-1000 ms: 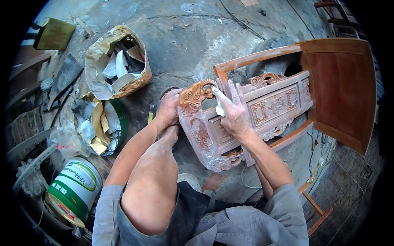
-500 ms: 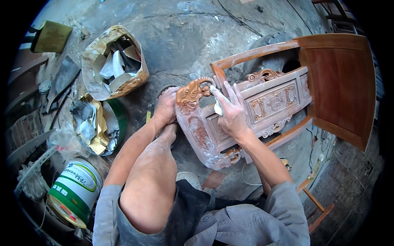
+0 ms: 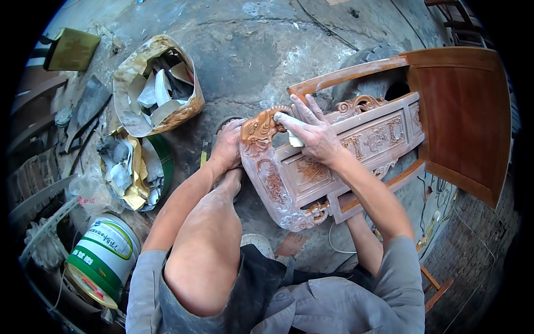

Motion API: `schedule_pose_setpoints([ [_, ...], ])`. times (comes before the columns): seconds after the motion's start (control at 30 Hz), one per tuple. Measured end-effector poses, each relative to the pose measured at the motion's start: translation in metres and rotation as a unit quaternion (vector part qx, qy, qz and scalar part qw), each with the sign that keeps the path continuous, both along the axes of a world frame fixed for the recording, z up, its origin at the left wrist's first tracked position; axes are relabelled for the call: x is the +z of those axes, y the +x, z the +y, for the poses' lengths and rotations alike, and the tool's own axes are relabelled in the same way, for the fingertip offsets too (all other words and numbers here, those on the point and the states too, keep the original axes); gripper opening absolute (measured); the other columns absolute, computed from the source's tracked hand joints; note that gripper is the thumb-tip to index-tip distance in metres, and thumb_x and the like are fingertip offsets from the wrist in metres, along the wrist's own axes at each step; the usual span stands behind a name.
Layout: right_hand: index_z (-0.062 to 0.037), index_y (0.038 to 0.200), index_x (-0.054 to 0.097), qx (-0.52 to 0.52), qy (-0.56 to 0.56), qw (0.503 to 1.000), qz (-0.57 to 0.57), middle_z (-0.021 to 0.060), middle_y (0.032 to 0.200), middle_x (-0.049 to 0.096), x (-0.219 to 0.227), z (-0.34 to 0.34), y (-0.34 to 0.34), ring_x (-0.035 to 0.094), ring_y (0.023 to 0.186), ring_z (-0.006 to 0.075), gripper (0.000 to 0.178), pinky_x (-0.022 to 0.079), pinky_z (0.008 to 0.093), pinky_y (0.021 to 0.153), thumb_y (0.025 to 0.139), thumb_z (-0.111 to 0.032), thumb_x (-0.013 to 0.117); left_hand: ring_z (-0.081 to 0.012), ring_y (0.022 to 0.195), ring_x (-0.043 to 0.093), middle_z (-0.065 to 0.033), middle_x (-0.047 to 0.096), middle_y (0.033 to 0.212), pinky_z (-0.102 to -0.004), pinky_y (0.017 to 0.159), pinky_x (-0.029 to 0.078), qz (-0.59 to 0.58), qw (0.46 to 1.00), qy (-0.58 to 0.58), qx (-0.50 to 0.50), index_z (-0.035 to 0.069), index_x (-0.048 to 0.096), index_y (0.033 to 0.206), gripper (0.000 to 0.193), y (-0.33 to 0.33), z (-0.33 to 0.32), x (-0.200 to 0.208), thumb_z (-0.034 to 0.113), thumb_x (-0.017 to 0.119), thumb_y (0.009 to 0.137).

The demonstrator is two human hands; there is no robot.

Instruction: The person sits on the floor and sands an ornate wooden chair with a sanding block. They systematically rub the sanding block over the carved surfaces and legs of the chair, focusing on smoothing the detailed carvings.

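2 scrap-filled containers (image 3: 184, 116) (1 green-walled) stand near a white-and-green bucket (image 3: 104, 257).

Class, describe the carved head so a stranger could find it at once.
Find the wooden frame right of the bare knee. At its left end, between the left hand and right hand, sits the carved head, orange-brown, while the post below is mostly whitish.

My right hand (image 3: 318, 136) is coated in pale powder. Under it, the carved wooden frame (image 3: 275, 192) looks matt and dusty, its animal head (image 3: 257, 131) glossier brown. Far right, a wooden panel (image 3: 459, 117) looks smooth and lightly glossy; the floor (image 3: 239, 58) looks rough.
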State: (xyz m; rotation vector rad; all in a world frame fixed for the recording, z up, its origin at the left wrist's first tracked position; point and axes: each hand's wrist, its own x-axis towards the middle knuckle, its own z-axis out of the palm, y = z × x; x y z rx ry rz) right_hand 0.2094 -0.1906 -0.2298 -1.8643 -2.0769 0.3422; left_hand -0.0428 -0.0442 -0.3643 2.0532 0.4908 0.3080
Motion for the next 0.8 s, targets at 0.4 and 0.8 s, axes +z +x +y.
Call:
schedule_pose_setpoints([
  [0.4, 0.0036, 0.142, 0.055, -0.351, 0.096, 0.922, 0.135, 0.0403, 0.147, 0.05, -0.031, 0.005, -0.12, 0.04, 0.146, 0.0564, 0.049, 0.023, 0.0636, 0.126, 0.095, -0.006, 0.057, -0.0388, 0.123, 0.063, -0.0168, 0.07, 0.13, -0.0489, 0.105, 0.049, -0.005, 1.0, 0.01, -0.006, 0.008, 0.071, 0.127, 0.044, 0.002, -0.001, -0.001, 0.025, 0.075, 0.086],
  [0.8, -0.0004, 0.148, 0.054, -0.3, 0.075, 0.947, 0.092, 0.0231, 0.134, 0.068, -0.012, -0.016, -0.12, 0.038, 0.15, 0.0517, 0.066, 0.019, 0.0671, 0.126, 0.082, 0.001, 0.063, -0.0401, 0.122, 0.064, -0.0173, 0.071, 0.127, -0.0481, 0.104, 0.05, -0.003, 1.0, -0.016, -0.009, 0.007, 0.071, 0.127, 0.049, 0.003, -0.001, -0.009, 0.02, 0.08, 0.081],
])
